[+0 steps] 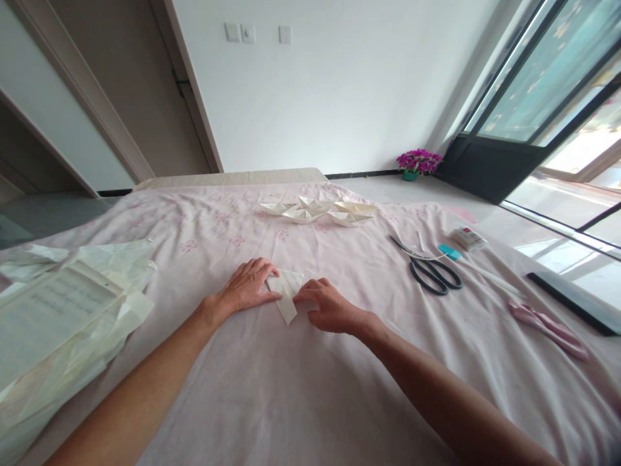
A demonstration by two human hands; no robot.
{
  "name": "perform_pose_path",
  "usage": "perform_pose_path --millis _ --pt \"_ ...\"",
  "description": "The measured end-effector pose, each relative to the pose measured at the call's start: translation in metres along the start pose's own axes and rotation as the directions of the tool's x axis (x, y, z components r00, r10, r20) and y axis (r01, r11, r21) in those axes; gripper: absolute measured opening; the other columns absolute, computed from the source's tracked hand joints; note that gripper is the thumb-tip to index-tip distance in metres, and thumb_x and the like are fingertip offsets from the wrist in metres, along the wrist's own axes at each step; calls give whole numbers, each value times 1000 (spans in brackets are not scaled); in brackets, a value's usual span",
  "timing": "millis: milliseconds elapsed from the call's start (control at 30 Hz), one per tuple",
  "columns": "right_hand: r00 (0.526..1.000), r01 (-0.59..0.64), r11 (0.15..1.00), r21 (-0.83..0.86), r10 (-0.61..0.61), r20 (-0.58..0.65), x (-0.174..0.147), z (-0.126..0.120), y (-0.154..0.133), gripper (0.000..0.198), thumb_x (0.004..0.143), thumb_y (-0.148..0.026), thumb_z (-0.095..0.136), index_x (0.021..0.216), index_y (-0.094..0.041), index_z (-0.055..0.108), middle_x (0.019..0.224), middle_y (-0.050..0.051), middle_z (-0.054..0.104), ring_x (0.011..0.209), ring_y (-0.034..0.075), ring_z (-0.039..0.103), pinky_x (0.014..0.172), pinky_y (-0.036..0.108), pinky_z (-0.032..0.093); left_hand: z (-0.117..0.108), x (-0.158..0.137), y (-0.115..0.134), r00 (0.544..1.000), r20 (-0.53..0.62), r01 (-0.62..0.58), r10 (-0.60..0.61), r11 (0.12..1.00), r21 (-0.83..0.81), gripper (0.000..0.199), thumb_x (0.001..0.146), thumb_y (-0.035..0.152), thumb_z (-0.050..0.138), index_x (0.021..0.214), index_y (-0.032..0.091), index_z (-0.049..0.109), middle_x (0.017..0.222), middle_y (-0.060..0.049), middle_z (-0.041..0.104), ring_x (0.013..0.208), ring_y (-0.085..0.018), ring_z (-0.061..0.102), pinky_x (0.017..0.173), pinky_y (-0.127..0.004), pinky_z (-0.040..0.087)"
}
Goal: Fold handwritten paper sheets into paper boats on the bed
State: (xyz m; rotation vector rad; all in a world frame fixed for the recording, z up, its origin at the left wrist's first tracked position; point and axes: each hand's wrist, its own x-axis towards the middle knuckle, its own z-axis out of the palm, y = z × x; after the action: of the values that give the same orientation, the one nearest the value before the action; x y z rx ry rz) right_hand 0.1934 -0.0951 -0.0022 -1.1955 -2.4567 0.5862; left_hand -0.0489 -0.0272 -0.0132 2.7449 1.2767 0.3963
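A small folded sheet of paper (pixel 287 294) lies on the pink cloth (pixel 242 388) between my two hands, with one strip of it pointing toward me. My left hand (pixel 250 285) grips its left side, thumb along the near edge and fingers over the far edge. On the right, my right hand (pixel 332 307) has its index fingertip against the paper's edge, the other fingers curled in. Beyond them stands a group of several folded paper boats (pixel 305 210), white and cream.
At the left lie a printed booklet (pixel 63 310) and crumpled paper sheets (pixel 140 259). To the right are black-handled scissors (pixel 436 275), a blue tag (pixel 450 252), a small white packet (pixel 466 238), a pink fabric band (pixel 550 329) and a dark flat bar (pixel 572 301). Purple flowers (pixel 418 162) stand on the floor.
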Motion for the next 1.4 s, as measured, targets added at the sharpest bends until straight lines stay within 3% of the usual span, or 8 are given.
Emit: perform_pose_path --millis 167,400,467,567,667,933,1233,1400 --pt "993 -116 993 22 116 -2 -3 -3 -6 35 69 -39 72 101 -27 68 107 5 59 103 25 48 86 36 38 -18 -20 12 995 10 99 -102 983 152 31 76 48 62 91 22 55 93 -3 59 87 -20 56 76 -31 41" --pt "981 -162 986 42 166 -104 11 10 10 23 69 -27 75 91 -26 70 101 3 59 101 22 46 89 35 34 -31 -63 39 907 266 266 -327 933 241 24 86 42 52 79 20 57 76 -4 63 69 -20 61 59 -28 37" --pt "984 -138 989 43 142 -110 13 12 14 23 69 -28 76 91 -26 69 101 3 58 101 22 45 91 36 33 -32 -59 49 931 179 268 -319 928 260 23 85 42 54 81 20 58 81 -5 64 73 -20 61 64 -29 39" --pt "984 -126 992 22 127 -123 12 14 16 23 72 -28 75 94 -27 68 102 2 58 102 21 45 91 36 32 -25 -40 54 995 42 84 -90 989 120 18 83 38 61 89 22 57 93 -3 63 89 -19 58 79 -30 40" --pt "986 -113 993 -18 110 -123 4 13 12 27 74 -29 73 100 -26 65 106 3 57 102 21 46 91 35 33 -8 -20 47 998 -7 -55 55 998 2 29 79 41 66 102 25 57 106 -2 59 102 -21 52 90 -33 38" --pt "983 -101 979 -177 71 -169 -13 7 6 46 74 -40 73 113 -24 56 108 5 58 100 23 46 86 35 37 19 -24 42 992 -77 106 -102 993 48 51 83 56 51 125 26 49 124 -9 46 109 -26 45 94 -40 38" --pt "952 -164 966 -198 103 -289 69 10 44 39 79 -30 69 114 -21 55 106 7 60 98 21 52 85 33 40 25 4 13 925 -164 362 -342 926 111 58 79 63 51 126 28 49 128 -11 44 107 -29 43 91 -43 36" --pt "929 -200 974 -105 155 -335 86 17 56 36 77 -30 70 110 -22 55 98 4 64 92 19 54 81 31 40 26 23 -2 928 -237 311 -286 947 76 48 80 59 54 116 26 57 127 -11 46 113 -30 41 94 -45 33"
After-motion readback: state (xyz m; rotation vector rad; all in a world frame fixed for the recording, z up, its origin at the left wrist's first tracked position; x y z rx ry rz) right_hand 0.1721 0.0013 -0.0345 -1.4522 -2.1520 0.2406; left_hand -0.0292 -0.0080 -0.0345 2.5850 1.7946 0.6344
